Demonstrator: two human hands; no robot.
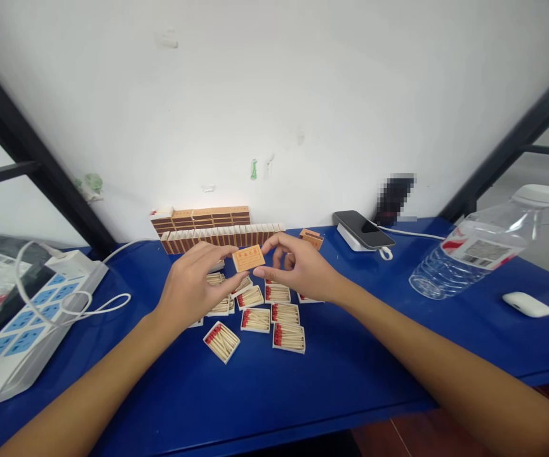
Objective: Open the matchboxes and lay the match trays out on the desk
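- Both hands met over the middle of the blue table [264, 393], holding one small orange matchbox [249, 258] between them, lifted clear of the surface.
- The left hand [193, 285] pinched the box's left end, thumb underneath and fingers curled over the top; nothing else was in that hand.
- The right hand [303, 270] gripped the right end with thumb and forefinger closed on it, the remaining fingers loosely bent behind.
- Whether the held box had a tray inside it could not be told from this view.
- Just below the hands lay a cluster of open trays of matches [274, 317], red heads showing, some touching one another and one tray [221, 341] tilted off to the left.
- Against the wall stood a row of closed boxes [221, 237] set on edge, with a shorter stack [202, 218] lying behind and above it; one more loose box [312, 238] sat just to the right.
- Judging by this, a good share of boxes looked already closed and lined up, while roughly nine or ten filled trays were left open on the table.
- A power strip [26, 317] lay far left, a phone [363, 229] on a white stand at the back, a water bottle [478, 254] on its side and a white earbud case [527, 304] far right.
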